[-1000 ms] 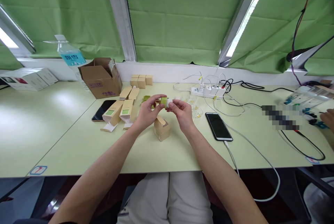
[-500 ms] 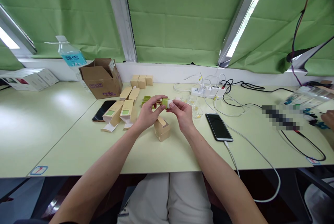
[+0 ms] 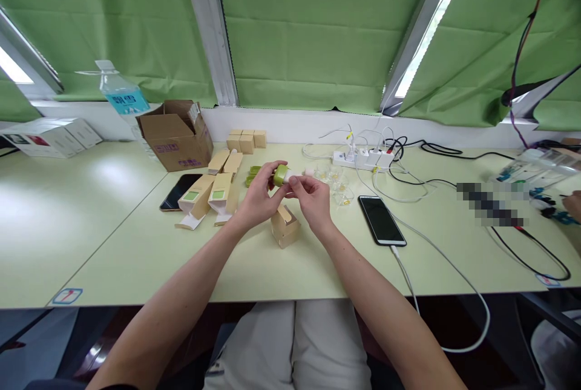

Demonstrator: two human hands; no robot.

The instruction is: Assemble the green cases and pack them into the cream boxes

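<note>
My left hand [image 3: 262,197] is closed around a small green bottle [image 3: 281,175] with a white end, holding it sideways above the table. The fingers of my right hand [image 3: 313,199] pinch the white end of that bottle. Just below my hands stands a small kraft-paper box [image 3: 285,229] with its top flap up. Left of my left hand lie several opened cartons [image 3: 222,193] with green labels. Behind that hand are more green pieces [image 3: 252,175], partly covered by it. Several clear plastic pieces [image 3: 338,183] sit beyond my right hand.
A black phone [image 3: 381,220] on a white cable lies at right; another phone [image 3: 179,192] lies at left. Toward the wall are a brown cardboard box [image 3: 179,138], small kraft boxes [image 3: 247,142], a water bottle [image 3: 124,96] and a power strip [image 3: 363,158]. Another person's hand [image 3: 572,205] shows far right.
The green bottle has shifted slightly left and up and now tilts, with more of its green body showing. My right fingers have closed further over the white end.
</note>
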